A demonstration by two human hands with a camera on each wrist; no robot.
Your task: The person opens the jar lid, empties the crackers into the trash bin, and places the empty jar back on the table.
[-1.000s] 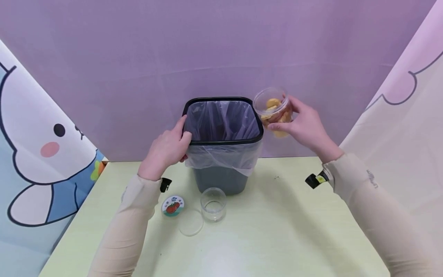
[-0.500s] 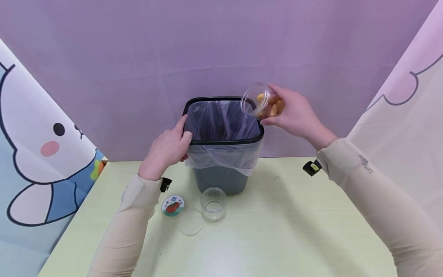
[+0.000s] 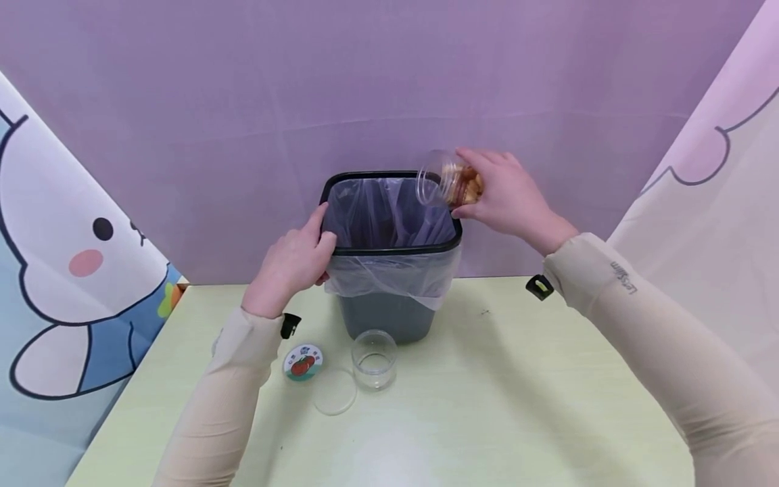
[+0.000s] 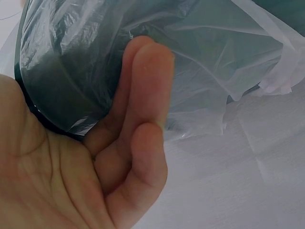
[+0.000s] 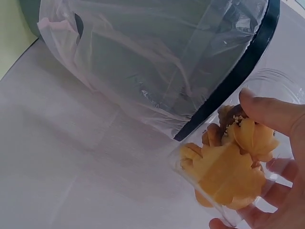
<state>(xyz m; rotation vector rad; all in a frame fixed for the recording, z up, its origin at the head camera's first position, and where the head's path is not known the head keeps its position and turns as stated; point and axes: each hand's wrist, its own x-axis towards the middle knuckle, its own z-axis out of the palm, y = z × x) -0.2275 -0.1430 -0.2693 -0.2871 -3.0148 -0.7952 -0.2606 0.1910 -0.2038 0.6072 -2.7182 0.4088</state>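
Observation:
A grey trash bin point(image 3: 389, 314) with a black rim point(image 3: 395, 251) and a clear liner bag stands at the back of the table. My left hand point(image 3: 295, 260) grips the bin's left rim, its index finger lying along it; in the left wrist view its other fingers bend in front of the liner point(image 4: 200, 57). My right hand point(image 3: 508, 196) holds a clear plastic jar point(image 3: 433, 177) tipped on its side, the mouth over the bin's right rim. Inside the jar are yellow-brown cookies point(image 5: 221, 174), some with darker parts. The right wrist view shows thumb and fingers around the jar.
On the pale yellow table point(image 3: 450, 419), in front of the bin, stands another clear jar point(image 3: 374, 362). Next to it lie a clear ring-like lid point(image 3: 335, 392) and a round lid with a tomato picture point(image 3: 303, 362). A purple cloth point(image 3: 243, 135) hangs close behind the bin.
My right hand has moved left with the jar and turned it from nearly upright to lying sideways, its mouth now over the bin. My left hand has stayed at the rim.

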